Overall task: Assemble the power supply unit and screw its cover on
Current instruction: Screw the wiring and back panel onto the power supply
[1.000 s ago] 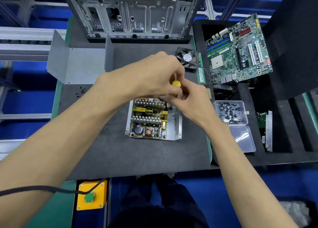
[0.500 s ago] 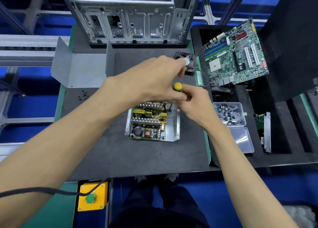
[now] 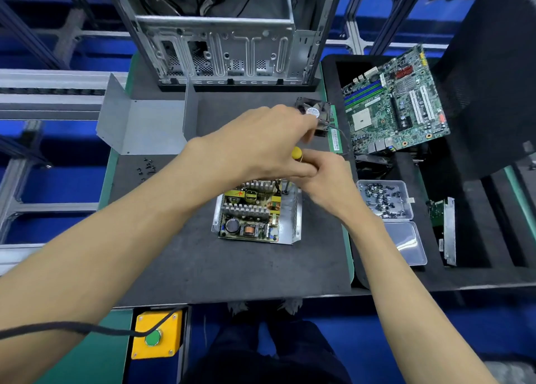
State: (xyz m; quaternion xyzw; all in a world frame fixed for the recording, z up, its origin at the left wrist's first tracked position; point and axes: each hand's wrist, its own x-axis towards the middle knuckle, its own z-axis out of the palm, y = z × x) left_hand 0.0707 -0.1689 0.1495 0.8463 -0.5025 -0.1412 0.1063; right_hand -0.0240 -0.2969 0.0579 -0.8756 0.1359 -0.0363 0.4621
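Head view: open power supply unit point(image 3: 256, 212) sat flat mid-mat point(image 3: 174, 261), a boxy sheet-metal tray with perforated side walls. Its long axis ran roughly left-right, slightly skewed, open face up. Inside were a green board, finned aluminium heatsinks, copper coils and a round black capacitor.

Screwdriver point(image 3: 296, 153) stood near vertical over the unit's far right corner, yellow rounded cap up, dark shaft tip down at the board edge. Right hand point(image 3: 324, 180) was curled round the handle. Left hand point(image 3: 261, 145) lay over it, fingers bent at the cap; couldn't tell whether they pinched it.

Bent grey sheet-metal cover point(image 3: 145, 128) lay far left on the mat, well apart from the unit, loose dark screws point(image 3: 146, 167) just beside it. Clear plastic screw box point(image 3: 384, 199) stood to the right, lid open. Small black fan point(image 3: 314, 113) was behind the hands.
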